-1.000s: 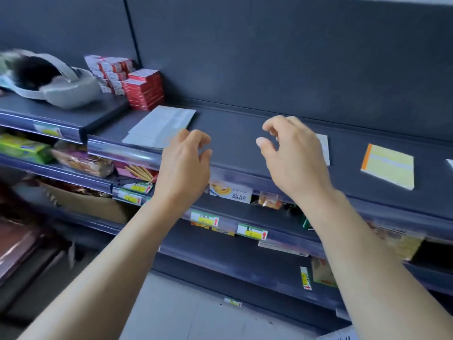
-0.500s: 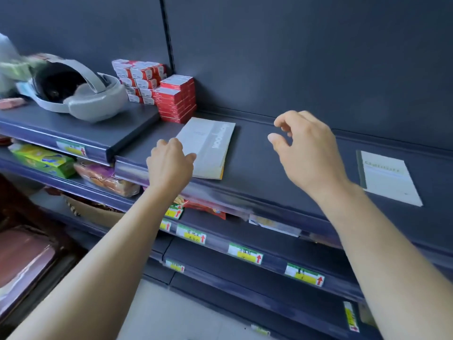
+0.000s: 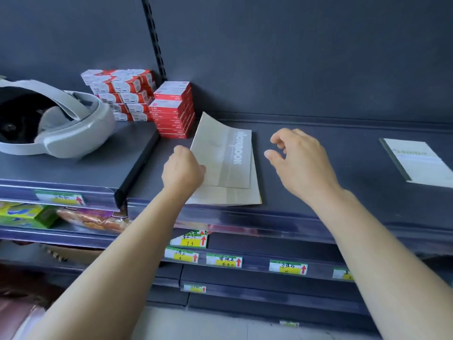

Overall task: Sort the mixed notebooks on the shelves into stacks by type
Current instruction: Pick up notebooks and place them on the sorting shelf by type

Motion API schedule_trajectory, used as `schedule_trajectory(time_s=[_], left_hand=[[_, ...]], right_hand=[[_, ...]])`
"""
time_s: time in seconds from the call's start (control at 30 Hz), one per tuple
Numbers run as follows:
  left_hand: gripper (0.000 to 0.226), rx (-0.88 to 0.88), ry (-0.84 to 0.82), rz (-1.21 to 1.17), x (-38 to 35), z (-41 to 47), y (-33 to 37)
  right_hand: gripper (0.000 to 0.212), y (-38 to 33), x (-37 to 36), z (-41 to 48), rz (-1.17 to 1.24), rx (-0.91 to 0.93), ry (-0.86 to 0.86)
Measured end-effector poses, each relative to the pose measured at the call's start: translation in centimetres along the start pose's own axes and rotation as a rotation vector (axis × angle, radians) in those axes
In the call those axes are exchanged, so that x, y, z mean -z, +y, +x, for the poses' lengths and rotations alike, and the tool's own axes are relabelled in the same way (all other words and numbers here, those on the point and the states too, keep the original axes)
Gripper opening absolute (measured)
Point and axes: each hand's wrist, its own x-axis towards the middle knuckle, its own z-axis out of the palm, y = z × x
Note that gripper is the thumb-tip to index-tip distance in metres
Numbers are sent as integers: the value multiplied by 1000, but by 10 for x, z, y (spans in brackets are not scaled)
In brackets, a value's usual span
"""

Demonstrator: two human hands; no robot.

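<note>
Left hand (image 3: 182,171): fingers curled, pinching the left edge of the top notebook (image 3: 224,158); that notebook's far corner curls up off the shelf.
Right hand (image 3: 301,163): hovers just right of the notebooks, fingers loosely bent and apart, holding nothing.
Top notebook: grey cover with "NOTEBOOK" printed on it, lying on a second grey notebook (image 3: 228,196) near the front lip of the upper shelf (image 3: 318,143).
White notebook (image 3: 416,163): dark spine, flat on the same shelf, well apart to the right.
Upper shelf: dark blue-grey, with a matching back panel (image 3: 294,57).
Red boxes (image 3: 175,111): stacked against the back panel, just behind the grey notebooks.
Headset (image 3: 73,123): grey, on the shelf section to the left.
Lower shelves: price tags (image 3: 224,261) along the front rails; a green box (image 3: 24,214) at the left.
Floor (image 3: 196,322): pale, below.
</note>
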Motion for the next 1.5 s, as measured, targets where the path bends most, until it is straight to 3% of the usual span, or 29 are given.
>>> schedule_trajectory(time_s=[0.27,0.47,0.6,0.67,0.77,0.87,1.17,1.5], left_hand=[[23,-46,158,-247,35,-8,-17],[21,-7,202,-255,46,-14,-37],[15,2,199,-277,45,-18,-40],[15,-8,210,-294,45,-19,-40],[16,-37,233,-320,46,-20,-37],[14,-105,247,-370,46,-20,-24],[13,-396,133,-536,8,-36,70],[25,-618,-107,-646,-62,-105,197]], right_hand=[[26,-13,-40,12,-2,-120,-217],[62,-29,-59,24,-5,-266,-380],[66,-34,-63,30,55,-341,-420],[56,-35,-66,31,88,-359,-372],[21,-26,-61,32,85,-344,-261],[13,-8,-37,34,175,-343,-149],[32,70,56,13,218,-404,289],[29,177,153,-53,112,-534,517]])
